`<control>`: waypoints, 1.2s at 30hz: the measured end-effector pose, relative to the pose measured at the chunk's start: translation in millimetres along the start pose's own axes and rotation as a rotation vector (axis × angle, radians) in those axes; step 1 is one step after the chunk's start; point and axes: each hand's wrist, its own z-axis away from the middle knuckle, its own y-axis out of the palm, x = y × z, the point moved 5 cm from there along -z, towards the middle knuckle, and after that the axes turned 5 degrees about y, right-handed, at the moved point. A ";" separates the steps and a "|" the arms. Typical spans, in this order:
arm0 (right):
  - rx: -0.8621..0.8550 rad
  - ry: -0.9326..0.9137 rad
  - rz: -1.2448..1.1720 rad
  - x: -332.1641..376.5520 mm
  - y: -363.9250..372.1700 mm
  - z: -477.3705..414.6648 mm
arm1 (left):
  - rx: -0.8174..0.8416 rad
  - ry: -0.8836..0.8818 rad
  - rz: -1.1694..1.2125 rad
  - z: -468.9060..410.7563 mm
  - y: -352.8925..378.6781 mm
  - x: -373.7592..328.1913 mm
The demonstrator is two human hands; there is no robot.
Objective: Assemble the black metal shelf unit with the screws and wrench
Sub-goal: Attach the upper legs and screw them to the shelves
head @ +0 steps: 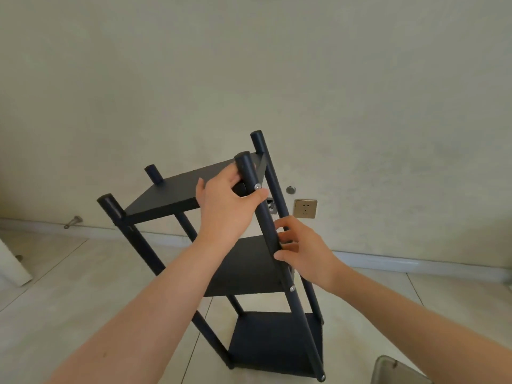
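Head: three shelves (171,192), four posts (265,217)

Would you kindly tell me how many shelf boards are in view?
3: top board by the left hand, middle board behind the post the right hand grips, bottom board near the floor. None seems hidden.

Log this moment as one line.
shelf unit: standing upright | left hand: grips front post beside top screw | right hand: grips same post lower
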 end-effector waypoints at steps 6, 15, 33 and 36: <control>0.083 0.088 -0.107 -17.7 -30.0 34.4 | 0.065 0.000 0.051 41.3 14.1 -22.2; -0.393 0.242 -0.066 -63.6 -63.5 66.2 | 0.190 0.100 0.118 83.5 -0.1 -32.2; -0.361 0.168 -0.309 -42.5 -37.5 72.8 | 0.291 0.107 0.329 73.7 -30.4 6.4; -0.383 0.164 -0.305 -46.8 -41.5 78.9 | 0.291 0.125 0.313 72.3 -27.6 6.7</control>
